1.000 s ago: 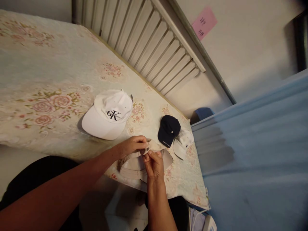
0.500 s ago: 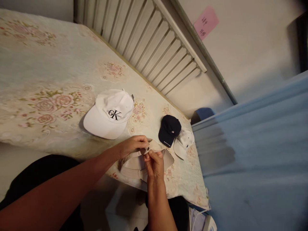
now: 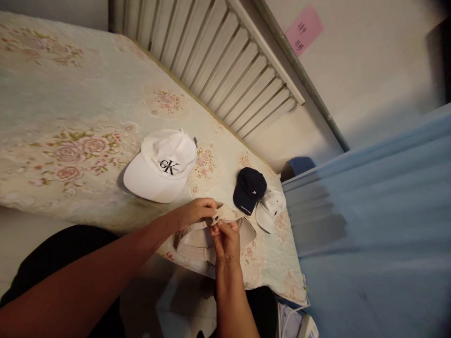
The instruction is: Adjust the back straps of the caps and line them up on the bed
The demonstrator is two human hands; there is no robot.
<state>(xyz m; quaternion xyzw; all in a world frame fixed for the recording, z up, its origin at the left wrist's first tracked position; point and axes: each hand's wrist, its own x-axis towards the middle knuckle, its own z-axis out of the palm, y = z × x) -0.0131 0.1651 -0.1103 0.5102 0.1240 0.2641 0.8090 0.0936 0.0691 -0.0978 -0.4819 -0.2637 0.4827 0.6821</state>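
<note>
Floral cloth (image 3: 102, 89) spreads over the broad surface before you, with a blue curtain (image 3: 380, 211) hanging to the right and a slatted railing (image 3: 268, 49) bounding the far side. Near the front edge you have the beige cap (image 3: 195, 246), its hollow inside turned towards you, perhaps so that you can see the band as you handle it. Its brim points off to the right, partly behind your wrist.

Beyond your left arm, the large white cap (image 3: 167, 157) sits crown up, well apart, which seems to leave your hands room. Past the beige cap, the navy cap (image 3: 249, 190) and the small white cap (image 3: 270, 209) lie side by side, apparently set out of your way.

Your left hand (image 3: 199, 211) pinches the band from one side; your right hand (image 3: 225, 237) pinches just below it, fingertips closed narrowly on the fabric. Gripping so close together probably keeps that short stretch steady. Between your fingers shows a small dark spot (image 3: 216, 218), too tiny to identify.
</note>
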